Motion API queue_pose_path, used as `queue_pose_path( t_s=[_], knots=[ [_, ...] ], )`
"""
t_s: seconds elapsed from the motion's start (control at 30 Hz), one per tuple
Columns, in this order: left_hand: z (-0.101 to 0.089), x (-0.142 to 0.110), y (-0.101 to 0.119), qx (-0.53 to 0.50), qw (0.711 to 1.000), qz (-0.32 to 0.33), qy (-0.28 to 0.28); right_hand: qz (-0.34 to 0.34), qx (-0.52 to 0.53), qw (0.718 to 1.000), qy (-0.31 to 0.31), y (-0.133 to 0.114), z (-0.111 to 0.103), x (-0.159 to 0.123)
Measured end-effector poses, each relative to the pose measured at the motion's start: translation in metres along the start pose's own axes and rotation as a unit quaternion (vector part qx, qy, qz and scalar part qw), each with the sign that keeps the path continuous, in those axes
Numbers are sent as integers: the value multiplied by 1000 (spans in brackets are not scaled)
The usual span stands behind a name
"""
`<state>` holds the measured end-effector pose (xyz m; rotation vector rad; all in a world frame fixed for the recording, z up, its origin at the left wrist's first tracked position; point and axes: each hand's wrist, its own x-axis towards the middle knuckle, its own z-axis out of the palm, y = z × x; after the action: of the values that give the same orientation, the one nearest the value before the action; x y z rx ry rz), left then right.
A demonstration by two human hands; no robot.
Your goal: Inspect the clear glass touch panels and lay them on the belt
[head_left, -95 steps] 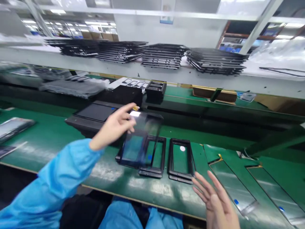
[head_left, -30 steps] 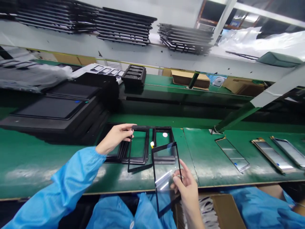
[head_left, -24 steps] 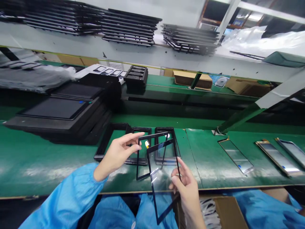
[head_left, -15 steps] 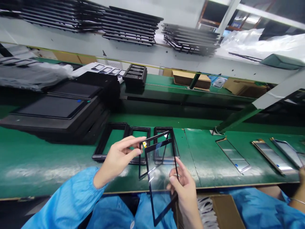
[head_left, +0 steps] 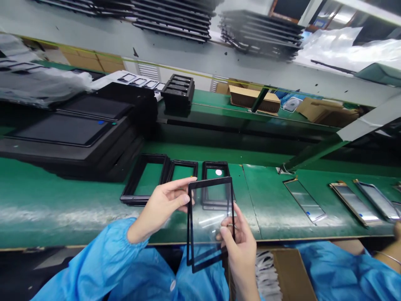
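Clear black-bordered panel (head_left: 210, 225), tilted, over a slim black frame (head_left: 188, 236)

Free bench (head_left: 277, 211) beside right hand (head_left: 240, 240), black frames (head_left: 133, 179) ahead, dark stack (head_left: 108, 156) left

You faced a glossy green bench (head_left: 282, 228), a green shelf (head_left: 213, 100) behind it and a grey shelf (head_left: 175, 54) above. At your right rose 1 slanted post (head_left: 354, 127); beyond was perhaps a brown-framed window (head_left: 290, 7).
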<state>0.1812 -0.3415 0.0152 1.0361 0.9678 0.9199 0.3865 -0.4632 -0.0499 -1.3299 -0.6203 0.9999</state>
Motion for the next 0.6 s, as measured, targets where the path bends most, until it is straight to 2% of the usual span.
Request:
queue_pose_path(
  t_s=[0.3, 0.6],
  knots=[
    [3, 3, -9, -47, 999, -9, -14, 14, -7, 1000, -14, 1, -3, -1],
    [6, 3, -9, -26, 999, -20, -12, 12, -31, 999, -4, 2, -3, -4]
  ],
)
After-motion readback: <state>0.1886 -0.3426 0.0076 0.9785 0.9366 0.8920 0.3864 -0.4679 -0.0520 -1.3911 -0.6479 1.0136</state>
